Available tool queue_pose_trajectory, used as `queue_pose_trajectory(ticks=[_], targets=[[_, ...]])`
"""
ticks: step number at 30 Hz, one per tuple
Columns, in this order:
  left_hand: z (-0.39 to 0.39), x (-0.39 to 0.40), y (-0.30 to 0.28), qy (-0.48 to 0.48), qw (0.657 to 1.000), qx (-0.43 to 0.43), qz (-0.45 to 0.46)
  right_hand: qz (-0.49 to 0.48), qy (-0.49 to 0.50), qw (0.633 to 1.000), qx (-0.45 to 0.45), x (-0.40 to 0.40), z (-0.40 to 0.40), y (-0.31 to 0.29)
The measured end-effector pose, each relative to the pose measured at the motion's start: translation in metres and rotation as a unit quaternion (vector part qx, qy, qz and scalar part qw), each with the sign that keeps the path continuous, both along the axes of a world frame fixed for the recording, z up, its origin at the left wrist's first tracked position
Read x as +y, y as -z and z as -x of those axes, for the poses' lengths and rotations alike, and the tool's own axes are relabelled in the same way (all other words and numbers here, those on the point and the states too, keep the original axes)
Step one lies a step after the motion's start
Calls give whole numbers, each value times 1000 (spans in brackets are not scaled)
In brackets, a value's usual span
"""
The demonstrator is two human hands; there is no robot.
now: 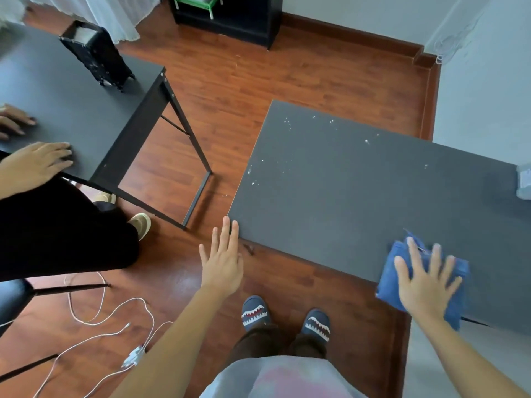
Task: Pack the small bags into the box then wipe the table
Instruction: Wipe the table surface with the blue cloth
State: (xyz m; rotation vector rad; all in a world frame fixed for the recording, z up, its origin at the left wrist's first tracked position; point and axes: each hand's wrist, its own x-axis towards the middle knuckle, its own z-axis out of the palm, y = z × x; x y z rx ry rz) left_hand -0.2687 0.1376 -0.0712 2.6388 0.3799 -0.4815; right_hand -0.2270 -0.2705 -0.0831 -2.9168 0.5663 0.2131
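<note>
Dark matte counter (359, 196), white crumbs scattered, standing on reddish wood floor (244, 81). Right hand (425, 280) pressing blue cloth (388, 282), fingers splayed; left hand (222, 259) hovering, released.

2 tables (344, 182); 1 cloth (393, 271); 4 hands (222, 259)

Bright, even daylight, seemingly from the upper left of the frame where a white curtain (115, 15) is blown out. Shadows soft and short; faint one under the left bench (71, 90) frame on the floor (244, 79). Mild sheen on the floor at lower left. Strong wide-angle bending at the edges: wall and bench lines curve. Right hand (425, 280) and blue cloth (457, 282) slightly motion-blurred. Pale object (524, 182) at right edge smeared, unreadable. Centre fairly sharp, overall a bit soft.
</note>
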Motion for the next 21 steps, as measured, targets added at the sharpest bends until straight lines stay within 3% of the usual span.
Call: queue_pose_trajectory(ticks=[3,5,7,9,11,13,15,17,19,21], targets=[[0,0,0,-1,1000,1,1,-42,224,974,5,-24,-16,-5],[-1,-1,0,-5,1000,2,7,-50,282,958,-9,14,-36,-5],[-2,-1,1,-8,1000,1,8,-48,160,984,-56,80,-45,-2],[-3,-3,1,-19,1000,4,12,-13,-109,991,-78,151,-40,2],[-4,-6,1,-30,999,8,9,6,-385,921,-62,195,-31,6],[-6,-10,3,-38,999,7,-10,-7,-492,869,-50,199,-39,4],[-10,-16,4,-53,998,9,-19,-60,-471,879,-39,184,-53,2],[-19,-25,6,-72,997,8,-24,-109,-363,924,-58,165,-68,0],[-33,-31,7,-98,995,5,-29,-116,-223,964,-87,151,-83,-4],[-51,-34,9,-128,991,-1,-37,-84,-205,970,-97,147,-84,-4]])
